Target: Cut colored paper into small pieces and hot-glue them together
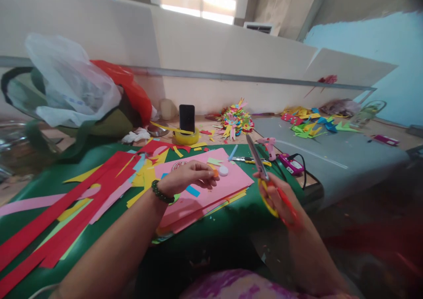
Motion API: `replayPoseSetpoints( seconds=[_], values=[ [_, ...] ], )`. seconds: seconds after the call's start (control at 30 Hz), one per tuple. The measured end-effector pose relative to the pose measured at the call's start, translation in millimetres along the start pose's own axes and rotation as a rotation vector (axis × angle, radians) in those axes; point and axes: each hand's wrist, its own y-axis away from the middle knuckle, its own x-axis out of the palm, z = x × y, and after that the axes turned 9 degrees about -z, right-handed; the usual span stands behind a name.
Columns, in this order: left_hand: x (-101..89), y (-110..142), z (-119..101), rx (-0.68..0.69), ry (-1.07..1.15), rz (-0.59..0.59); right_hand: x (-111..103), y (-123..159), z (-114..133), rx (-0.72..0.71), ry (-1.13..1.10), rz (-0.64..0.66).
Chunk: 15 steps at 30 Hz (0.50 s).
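My left hand [194, 176] is above a stack of pink paper [228, 192], its fingers pinching a small orange piece of paper [216, 173]. Just beyond the fingertips lies a white round cap-like piece [224, 170]. Blue paper strips and a green scrap show around that hand. To the right, my right hand [276, 193] is wrapped round the handles of scissors [257, 157] with yellow and red grips. Their blades point up and away from me, clear of the paper. A yellow utility knife [253, 161] and a light blue stick [233, 152] lie behind the pink stack.
Long red paper strips [109, 171] cover the left of the green mat [109, 237]. Behind stand a phone [187, 119] on a yellow tape roll [185, 136] and a colourful paper-flower bunch [233, 121]. A pink glue gun [268, 146] and purple box [291, 164] lie right.
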Motion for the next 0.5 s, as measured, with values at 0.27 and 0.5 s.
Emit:
replayPoseSetpoints(
  seconds=[0.27, 0.5],
  values=[
    [-17.9, -16.4, 11.3, 0.127, -0.371, -0.308, -6.0, -68.5, -10.8, 0.113, 0.929, 0.01],
    [-16.5, -42.9, 33.7, 0.242, -1.003, -0.637, 7.7, -54.5, -21.8, 0.17, 0.987, -0.025]
  ],
)
